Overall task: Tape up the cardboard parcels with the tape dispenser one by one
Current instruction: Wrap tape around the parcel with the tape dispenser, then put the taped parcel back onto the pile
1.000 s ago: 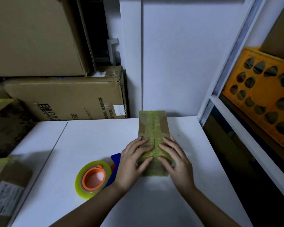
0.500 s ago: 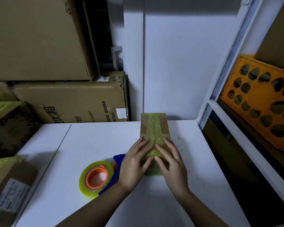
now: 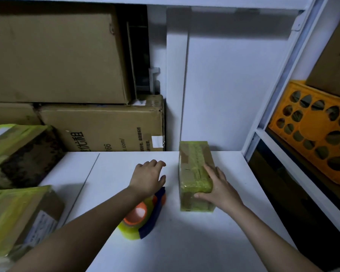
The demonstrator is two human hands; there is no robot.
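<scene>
A small cardboard parcel (image 3: 194, 169) wrapped in yellow-green tape lies lengthwise on the white table (image 3: 185, 242), right of centre. My right hand (image 3: 219, 188) grips its near right corner, thumb on the front face and fingers along the right side. My left hand (image 3: 148, 176) hovers over the table left of the parcel, fingers loosely curled, holding nothing. Under my left wrist lies the tape dispenser (image 3: 140, 216), blue with an orange hub and a yellow tape roll.
Taped parcels (image 3: 18, 216) sit at the left edge, with another (image 3: 18, 152) behind. Large cardboard boxes (image 3: 106, 128) are stacked at the back left. A white shelf frame (image 3: 279, 91) and an orange crate (image 3: 318, 132) stand on the right.
My left hand has come off the parcel and moved left above the dispenser. My right hand shifted from the top to the near right corner. The view tilted upward.
</scene>
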